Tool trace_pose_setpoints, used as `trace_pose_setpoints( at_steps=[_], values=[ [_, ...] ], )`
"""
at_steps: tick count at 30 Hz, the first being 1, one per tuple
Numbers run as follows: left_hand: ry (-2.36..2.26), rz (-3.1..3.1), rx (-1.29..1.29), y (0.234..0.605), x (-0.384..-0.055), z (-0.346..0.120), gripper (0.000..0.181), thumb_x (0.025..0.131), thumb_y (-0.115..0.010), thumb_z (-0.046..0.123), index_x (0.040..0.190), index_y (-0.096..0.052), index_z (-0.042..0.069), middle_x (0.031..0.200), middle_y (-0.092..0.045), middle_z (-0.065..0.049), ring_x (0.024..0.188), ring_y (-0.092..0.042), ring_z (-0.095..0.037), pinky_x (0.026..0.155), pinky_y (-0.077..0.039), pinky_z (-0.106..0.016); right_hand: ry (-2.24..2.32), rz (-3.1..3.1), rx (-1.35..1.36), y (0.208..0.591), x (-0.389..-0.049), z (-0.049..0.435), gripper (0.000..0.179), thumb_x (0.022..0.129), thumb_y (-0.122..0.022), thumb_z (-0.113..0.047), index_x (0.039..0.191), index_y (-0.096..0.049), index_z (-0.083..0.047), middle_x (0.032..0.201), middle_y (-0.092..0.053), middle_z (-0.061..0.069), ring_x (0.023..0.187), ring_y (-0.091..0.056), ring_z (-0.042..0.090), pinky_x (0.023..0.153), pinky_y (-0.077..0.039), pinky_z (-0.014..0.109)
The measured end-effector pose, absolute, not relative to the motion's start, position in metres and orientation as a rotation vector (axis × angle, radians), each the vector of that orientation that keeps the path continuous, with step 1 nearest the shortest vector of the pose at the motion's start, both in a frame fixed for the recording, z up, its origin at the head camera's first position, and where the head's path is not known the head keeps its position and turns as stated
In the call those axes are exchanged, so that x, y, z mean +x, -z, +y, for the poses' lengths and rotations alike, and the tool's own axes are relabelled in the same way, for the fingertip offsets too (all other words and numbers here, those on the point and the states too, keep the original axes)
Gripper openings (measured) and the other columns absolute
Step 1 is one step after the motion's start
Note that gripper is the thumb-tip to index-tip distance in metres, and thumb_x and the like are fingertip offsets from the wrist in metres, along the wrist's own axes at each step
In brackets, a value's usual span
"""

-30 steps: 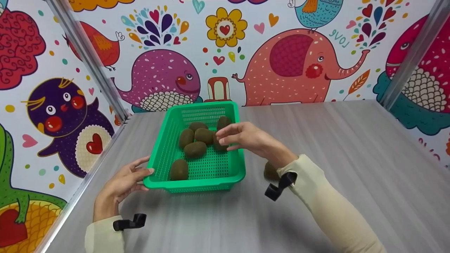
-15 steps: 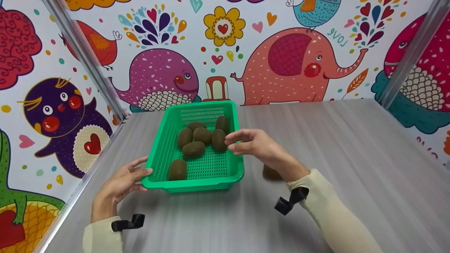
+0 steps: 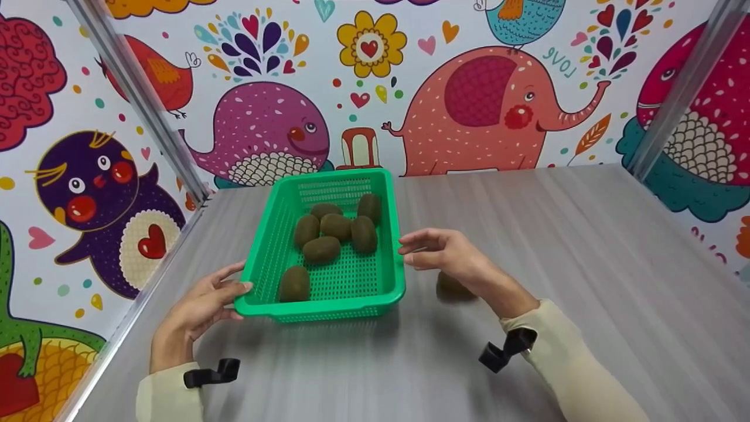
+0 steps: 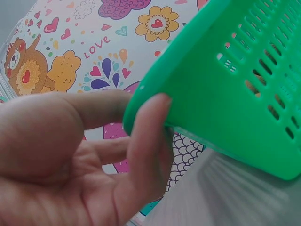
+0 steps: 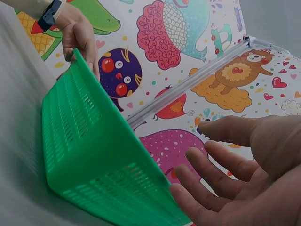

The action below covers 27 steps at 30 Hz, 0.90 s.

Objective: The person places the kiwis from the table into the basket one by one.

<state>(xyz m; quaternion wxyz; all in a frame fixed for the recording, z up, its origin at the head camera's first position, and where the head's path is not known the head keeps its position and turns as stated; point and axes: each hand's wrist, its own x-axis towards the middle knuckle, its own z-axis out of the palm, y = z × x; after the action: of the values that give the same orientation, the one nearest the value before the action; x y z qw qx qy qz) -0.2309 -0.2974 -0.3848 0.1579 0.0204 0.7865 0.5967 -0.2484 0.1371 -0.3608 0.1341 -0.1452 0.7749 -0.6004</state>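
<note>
A green plastic basket (image 3: 328, 309) sits on the table with several brown kiwis (image 3: 321, 250) in it. Most of them cluster toward its far half, while one kiwi (image 3: 295, 283) lies at the near left corner. My left hand (image 3: 201, 308) pinches the basket's near left rim between thumb and fingers, as the left wrist view also shows. Just outside the right rim, my right hand (image 3: 451, 256) hovers with its fingers loosely bent and nothing in them. Another kiwi (image 3: 452, 289) rests on the table under my right wrist, partly hidden.
The grey wood-grain table (image 3: 586, 264) reaches to a back wall (image 3: 375, 111) printed with cartoon animals. Metal posts (image 3: 140, 99) stand at the two back corners. A printed side wall (image 3: 105, 234) borders the table on the left.
My right hand has moved from above the kiwis in the basket, out over the right rim and toward me. My left hand keeps its hold on the rim.
</note>
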Motion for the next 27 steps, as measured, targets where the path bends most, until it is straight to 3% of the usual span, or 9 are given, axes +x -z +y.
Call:
trace_pose_setpoints(
  at_steps=[7, 18, 27],
  values=[
    [-1.694, 2.267, 0.026, 0.384, -0.229, -0.298, 0.072, 0.101, -0.06, 0.023, 0.159, -0.021, 0.005, 0.111, -0.065, -0.002, 0.084, -0.068, -0.011, 0.073, -0.062, -0.031, 1.748, 2.236, -0.414, 0.372, -0.248, 0.153, 0.045, 0.093, -0.072, -0.026, 0.132, -0.062, -0.006, 0.129, -0.067, 0.014, 0.113, -0.068, 0.024, 0.104, -0.053, 0.044],
    [-1.711, 2.251, 0.071, 0.385, -0.23, -0.298, 0.072, 0.102, -0.058, 0.021, 0.159, -0.018, 0.003, 0.107, -0.067, 0.0, 0.081, -0.069, -0.01, 0.07, -0.062, -0.029, 1.735, 2.274, -0.303, 0.38, -0.245, 0.175, 0.047, 0.092, -0.073, -0.026, 0.133, -0.061, -0.006, 0.136, -0.061, 0.014, 0.115, -0.066, 0.021, 0.102, -0.055, 0.036],
    [-1.722, 2.226, 0.06, 0.386, -0.231, -0.298, 0.074, 0.102, -0.058, 0.022, 0.159, -0.016, 0.003, 0.106, -0.066, 0.0, 0.08, -0.069, -0.01, 0.07, -0.062, -0.029, 1.697, 2.303, -0.254, 0.381, -0.244, 0.193, 0.056, 0.094, -0.071, -0.028, 0.142, -0.051, -0.005, 0.145, -0.052, 0.018, 0.119, -0.062, 0.022, 0.101, -0.055, 0.032]
  ],
)
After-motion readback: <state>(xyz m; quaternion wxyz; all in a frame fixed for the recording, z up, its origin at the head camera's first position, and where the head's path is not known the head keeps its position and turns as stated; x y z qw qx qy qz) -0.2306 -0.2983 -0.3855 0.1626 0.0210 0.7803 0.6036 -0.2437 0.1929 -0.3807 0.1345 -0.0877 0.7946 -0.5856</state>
